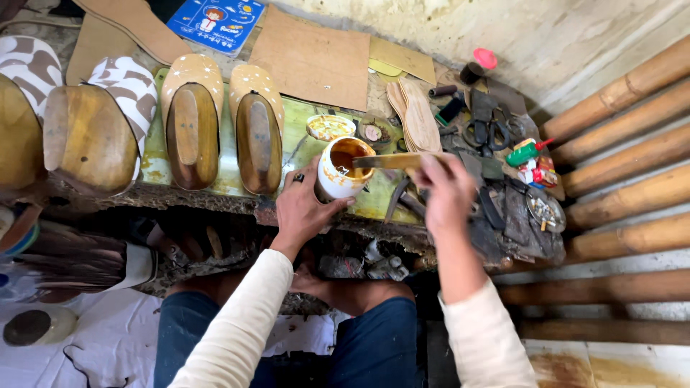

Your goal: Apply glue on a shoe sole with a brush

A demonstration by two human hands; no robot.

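White glue pot, amber glue inside, gripped around its side by left hand, near front edge of bench. Right hand closed on flat wooden stick, tip resting across pot rim. Behind pot: small round tin with yellow contents. Left of pot: two spotted tan shoes on wooden forms. Far edge: blue rectangular booklet with cartoon figure, lying flat. Right side: green bottle with red nozzle, scissors.

blue flat rectangular package with cartoon picture, bench's far edge
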